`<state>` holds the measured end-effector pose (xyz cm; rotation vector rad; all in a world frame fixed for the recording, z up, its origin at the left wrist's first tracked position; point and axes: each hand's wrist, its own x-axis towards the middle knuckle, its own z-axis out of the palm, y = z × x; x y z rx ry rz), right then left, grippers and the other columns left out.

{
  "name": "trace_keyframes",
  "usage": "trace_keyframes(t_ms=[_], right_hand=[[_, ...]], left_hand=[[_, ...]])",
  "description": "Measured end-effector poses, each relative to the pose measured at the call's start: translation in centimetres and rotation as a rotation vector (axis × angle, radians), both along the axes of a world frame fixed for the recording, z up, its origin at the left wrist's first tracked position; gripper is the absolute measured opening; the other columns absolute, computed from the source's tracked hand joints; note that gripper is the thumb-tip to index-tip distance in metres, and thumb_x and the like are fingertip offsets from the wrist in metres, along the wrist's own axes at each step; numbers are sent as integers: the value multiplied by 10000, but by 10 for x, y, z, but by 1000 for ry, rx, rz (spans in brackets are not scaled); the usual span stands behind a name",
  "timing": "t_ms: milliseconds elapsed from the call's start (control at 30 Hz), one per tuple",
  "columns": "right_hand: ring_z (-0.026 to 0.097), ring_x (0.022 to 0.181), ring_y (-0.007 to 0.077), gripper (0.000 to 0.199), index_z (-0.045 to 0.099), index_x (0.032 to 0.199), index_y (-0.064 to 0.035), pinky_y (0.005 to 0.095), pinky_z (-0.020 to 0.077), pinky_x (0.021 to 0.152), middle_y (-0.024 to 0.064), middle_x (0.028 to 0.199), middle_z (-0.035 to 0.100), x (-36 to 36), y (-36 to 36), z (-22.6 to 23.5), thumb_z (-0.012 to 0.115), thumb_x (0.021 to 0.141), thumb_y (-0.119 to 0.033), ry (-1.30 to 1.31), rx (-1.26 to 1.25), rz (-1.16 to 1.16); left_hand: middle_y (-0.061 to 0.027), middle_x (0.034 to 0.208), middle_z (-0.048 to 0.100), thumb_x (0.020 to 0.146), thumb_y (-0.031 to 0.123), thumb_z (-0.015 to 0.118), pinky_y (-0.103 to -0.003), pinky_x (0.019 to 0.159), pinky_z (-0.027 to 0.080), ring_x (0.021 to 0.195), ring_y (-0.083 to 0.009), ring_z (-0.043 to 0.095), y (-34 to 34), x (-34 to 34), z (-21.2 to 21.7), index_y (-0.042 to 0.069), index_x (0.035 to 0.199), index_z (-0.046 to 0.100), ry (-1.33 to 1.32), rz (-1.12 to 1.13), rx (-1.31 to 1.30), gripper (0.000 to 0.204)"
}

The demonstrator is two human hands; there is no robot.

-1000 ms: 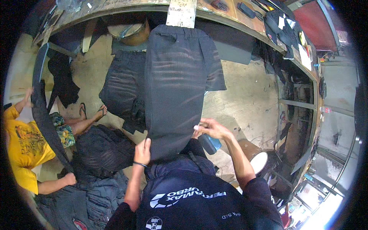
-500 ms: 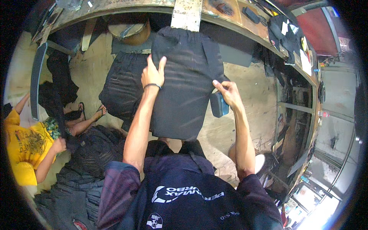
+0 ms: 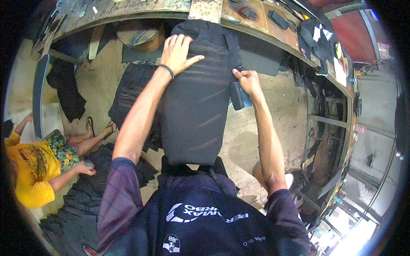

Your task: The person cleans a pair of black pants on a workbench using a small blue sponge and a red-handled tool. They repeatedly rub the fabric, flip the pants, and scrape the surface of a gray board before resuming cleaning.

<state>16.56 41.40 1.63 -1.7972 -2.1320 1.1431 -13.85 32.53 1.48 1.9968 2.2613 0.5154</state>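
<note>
Both forearms point(image 3: 143, 115) are stretching out forward, pretty straight tbh. Left hand point(image 3: 177, 53) is lying palm-down, thumb poking inward; right hand point(image 3: 248, 82) is sitting a bit lower, fingers curling into a grip.

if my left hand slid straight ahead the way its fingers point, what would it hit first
Your left hand would first meet the black garment's gathered top, then probably the wooden table beyond, though depth is unclear.

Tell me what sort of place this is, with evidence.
Likely a garment workshop: a dark garment laid out under the left hand, heaped dark cloth at lower left, and a long, worn wooden workbench across the top.
</note>
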Motion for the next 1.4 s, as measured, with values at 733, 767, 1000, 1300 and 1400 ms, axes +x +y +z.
trace_keyframes(t_ms=[733, 767, 1000, 1300, 1400], right_hand=[[599, 1148, 322, 728, 596, 1507, -163, 474, 518, 925, 177, 1290, 615, -69, -194, 79, 845, 882, -441, 95, 824, 651], [604, 1138, 334, 784, 531, 1566, -164, 477, 520, 934, 193, 1298, 618, -68, -191, 70, 843, 888, -406, -19, 649, 656], [626, 1030, 315, 741, 645, 1406, -40, 442, 543, 937, 121, 1160, 665, -90, -142, 30, 916, 802, -374, 227, 670, 974], [640, 957, 328, 615, 718, 1175, -47, 449, 549, 871, 119, 1069, 680, -139, -97, 14, 964, 712, -368, 322, 615, 768], [648, 1007, 334, 599, 715, 1161, -64, 465, 548, 895, 125, 1103, 690, -104, -159, -13, 976, 697, -340, 242, 508, 747]], left_hand=[[-195, 1791, 208, 723, 918, 695, -783, 1256, 95, 1660, -411, 144, 22, 9, -18, 195, 1736, 243, -36, 234, -30, 1324], [-198, 1788, 213, 718, 920, 700, -777, 1259, 98, 1658, -410, 156, 23, 7, -27, 190, 1736, 240, -63, 215, 57, 1334], [-263, 1646, 446, 604, 992, 718, -564, 1176, 436, 1490, -422, 482, 45, -16, -19, 89, 1743, 146, -208, 244, -178, 1562], [-305, 1157, 765, 537, 1008, 743, -492, 993, 591, 1107, -422, 763, 46, -24, 3, -105, 1391, 556, -350, 303, -304, 1415], [-296, 1229, 750, 537, 993, 759, -479, 1025, 583, 1173, -399, 745, 45, -24, 2, -92, 1359, 602, -366, 349, -322, 1370]])
